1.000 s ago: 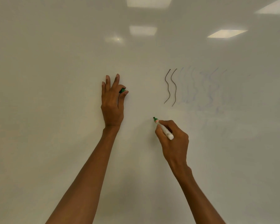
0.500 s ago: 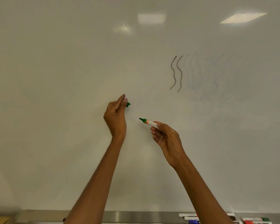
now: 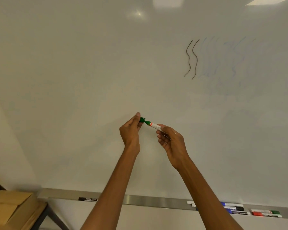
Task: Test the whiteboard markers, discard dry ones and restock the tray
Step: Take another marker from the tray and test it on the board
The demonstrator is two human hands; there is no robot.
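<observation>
Both of my forearms (image 3: 115,188) are bare, uncovered from the wrists right down to the bottom edge of the view, long and slim. My left hand (image 3: 130,131) is bare as well. On my right hand (image 3: 171,140), small bright glints (image 3: 175,133) sit along the fingers. They could be thin rings, but they are too small for me to tell.

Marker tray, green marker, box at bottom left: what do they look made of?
The marker tray looks like brushed metal, maybe aluminium: grey, dull sheen. The green marker seems plastic: smooth white barrel, glossy green cap. The box is likely cardboard: matte brown, folded flaps.
</observation>
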